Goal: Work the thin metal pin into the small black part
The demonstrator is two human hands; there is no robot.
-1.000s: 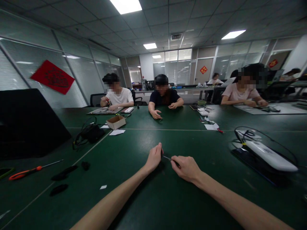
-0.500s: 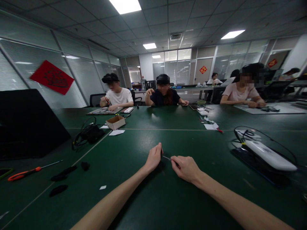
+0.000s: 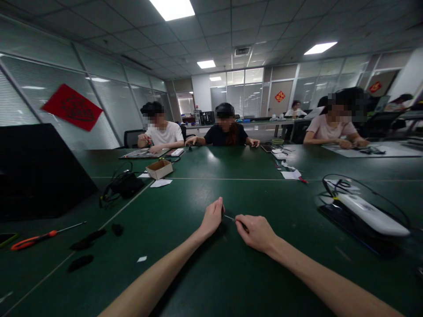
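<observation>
Operating this one remotely, and there's only the head cam to go on, so here's what I've got. My left hand (image 3: 213,218) is curled up with the fingers together, and my right hand (image 3: 256,233) has its fingers clamped around the dark end of a thin metal shaft (image 3: 234,219), maybe a small screwdriver. The shaft sits between the hands, its bare tip right by the left hand, but I can't tell if the left fingers are actually on it.

The main worry is that the grip looks small, so a slight twist could make the shaft slip and roll away on the smooth green work table (image 3: 185,281). That tip pointing at the left hand could also jab it if the hands close up too fast.

Off to the left lie an orange-handled screwdriver (image 3: 33,242), black foam pieces (image 3: 80,263) and a cardboard box (image 3: 159,169). A white device (image 3: 372,219) and its black cable (image 3: 363,193) sit to the right, where a careless elbow swing could snag the loop. Across the table, a co-worker in a white T-shirt (image 3: 161,136) is working with both hands.
</observation>
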